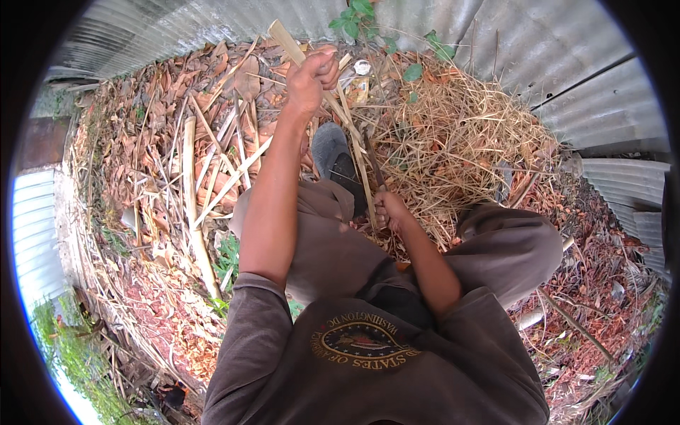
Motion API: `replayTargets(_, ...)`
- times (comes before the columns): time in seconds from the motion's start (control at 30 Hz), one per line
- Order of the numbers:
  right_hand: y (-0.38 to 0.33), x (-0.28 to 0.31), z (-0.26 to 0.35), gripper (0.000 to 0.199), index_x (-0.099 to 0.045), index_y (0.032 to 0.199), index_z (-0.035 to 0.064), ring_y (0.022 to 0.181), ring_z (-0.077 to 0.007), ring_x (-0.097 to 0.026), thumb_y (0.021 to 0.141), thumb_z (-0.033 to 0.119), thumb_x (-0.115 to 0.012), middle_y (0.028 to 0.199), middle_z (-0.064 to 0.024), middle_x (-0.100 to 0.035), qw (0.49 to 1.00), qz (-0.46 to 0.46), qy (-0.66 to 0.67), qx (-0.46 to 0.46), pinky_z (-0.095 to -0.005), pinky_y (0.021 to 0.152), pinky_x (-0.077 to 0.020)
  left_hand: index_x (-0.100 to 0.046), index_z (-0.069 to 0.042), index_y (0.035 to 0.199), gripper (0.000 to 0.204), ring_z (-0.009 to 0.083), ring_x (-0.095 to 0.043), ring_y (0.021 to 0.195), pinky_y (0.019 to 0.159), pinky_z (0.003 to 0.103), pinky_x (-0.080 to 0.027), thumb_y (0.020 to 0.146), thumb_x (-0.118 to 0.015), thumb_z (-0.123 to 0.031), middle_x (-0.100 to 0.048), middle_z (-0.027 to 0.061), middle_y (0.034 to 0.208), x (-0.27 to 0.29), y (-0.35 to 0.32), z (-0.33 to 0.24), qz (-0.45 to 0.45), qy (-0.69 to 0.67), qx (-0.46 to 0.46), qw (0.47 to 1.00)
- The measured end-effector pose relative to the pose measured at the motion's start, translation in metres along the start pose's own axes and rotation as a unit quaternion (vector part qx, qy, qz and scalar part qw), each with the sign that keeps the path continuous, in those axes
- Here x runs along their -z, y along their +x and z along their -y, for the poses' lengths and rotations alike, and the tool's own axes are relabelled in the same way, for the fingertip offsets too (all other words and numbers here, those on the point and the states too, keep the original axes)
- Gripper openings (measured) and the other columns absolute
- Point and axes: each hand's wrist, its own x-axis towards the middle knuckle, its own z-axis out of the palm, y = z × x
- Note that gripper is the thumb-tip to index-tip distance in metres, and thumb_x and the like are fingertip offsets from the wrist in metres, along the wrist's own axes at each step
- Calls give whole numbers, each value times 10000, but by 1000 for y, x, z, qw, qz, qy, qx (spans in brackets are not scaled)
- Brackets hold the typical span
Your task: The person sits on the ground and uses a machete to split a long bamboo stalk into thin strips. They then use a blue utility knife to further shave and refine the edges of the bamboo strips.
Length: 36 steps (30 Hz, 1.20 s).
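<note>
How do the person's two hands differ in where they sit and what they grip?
The left hand is stretched far out, fisted around the upper end of a pale bamboo strip; the right hand sits close in by the knees, gripping a dark blade against the strip's lower part. Both are closed.

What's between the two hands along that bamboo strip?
In the head view, only the bamboo strip spans from left hand to right hand, passing over a grey shoe.
</note>
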Motion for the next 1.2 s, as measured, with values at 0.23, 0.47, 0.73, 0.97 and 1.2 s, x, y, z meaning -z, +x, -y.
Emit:
replayTargets(0.23,-67,-49,41,209,-385,639,123,363,-103,-336,767,90,-547,484,23,-352,986,-76,19,147,-283,343,-249,-264,-144,565,410,110,-214,463,461,276,-188,891,-473,-278,-237,-16,512,10,11,-5,-9,-66,-81,995)
replayTargets(0.47,-31,-41,28,49,-542,767,24,383,-135,-412,759,66,-564,537,-21,-469,885,-132,-178,409,-297,357,-290,-247,-153,557,460,99,-192,436,419,260,-158,916,-442,-365,-242,-24,492,7,19,8,-55,-31,-126,990)
replayTargets(0.73,-21,-33,-2,106,-522,677,19,369,-149,-401,742,84,-575,507,-41,-454,971,-159,-92,151,-325,349,-283,-288,-155,565,635,81,-243,464,435,233,-212,888,-337,-699,-299,-30,531,5,17,7,-150,-59,-154,975)
replayTargets(0.97,-60,-61,31,111,-581,707,22,425,-131,-488,757,118,-603,514,-34,-508,924,-133,-111,341,-295,415,-371,-387,-94,641,607,104,-390,507,484,242,-326,934,-370,-625,-385,3,580,-11,20,2,-293,91,-194,932)
replayTargets(1.2,-92,-90,37,107,-495,718,60,384,-100,-402,797,15,-552,526,-3,-442,939,-58,-58,333,-257,352,-301,-364,-89,621,621,104,-352,449,424,246,-304,914,-388,-636,-366,7,558,-22,13,0,-248,-20,-191,950)
